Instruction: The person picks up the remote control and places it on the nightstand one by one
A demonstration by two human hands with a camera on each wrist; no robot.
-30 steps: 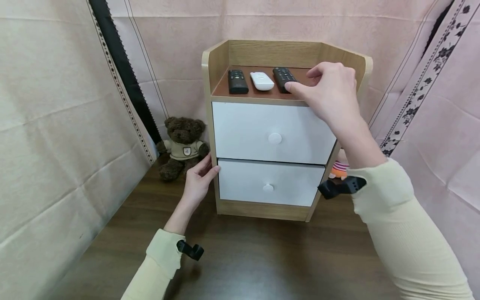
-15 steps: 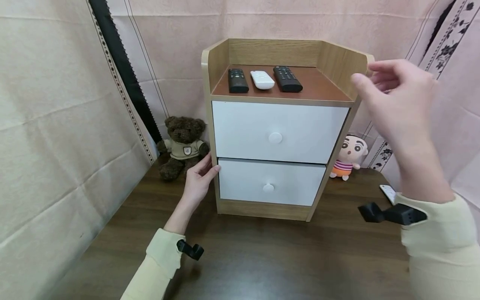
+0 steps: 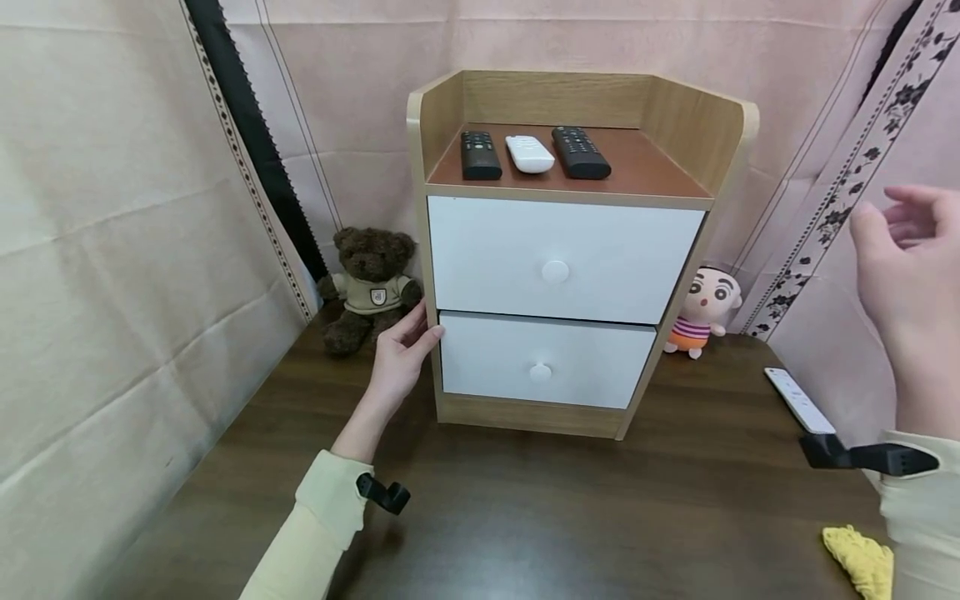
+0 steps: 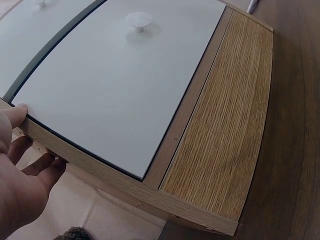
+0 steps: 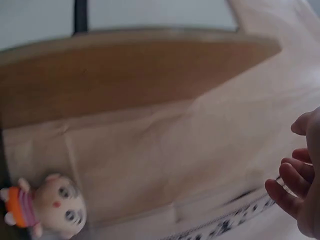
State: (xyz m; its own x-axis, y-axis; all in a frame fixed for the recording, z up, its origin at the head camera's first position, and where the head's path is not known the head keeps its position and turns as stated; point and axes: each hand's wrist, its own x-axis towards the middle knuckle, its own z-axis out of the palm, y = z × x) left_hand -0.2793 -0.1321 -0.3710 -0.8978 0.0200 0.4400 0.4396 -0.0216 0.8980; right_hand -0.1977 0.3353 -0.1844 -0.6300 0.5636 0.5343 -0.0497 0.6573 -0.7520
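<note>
Fingers of the left hand (image 3: 397,360) rest straight against the cabinet (image 3: 558,275) on the bench (image 3: 525,508). Right hand (image 3: 911,292) hangs loosely open, empty, well right of the cabinet.

A cabinet (image 3: 562,250) stands at the table's (image 3: 525,517) centre, two drawers stacked in its front. Three remotes (image 3: 534,153) lie side by side on top. A teddy bear (image 3: 369,287) sits at its 9 o'clock, a doll (image 3: 703,310) at 3 o'clock. A fourth remote (image 3: 798,400) lies at 4 o'clock, a cloth (image 3: 861,560) nearer still.
</note>
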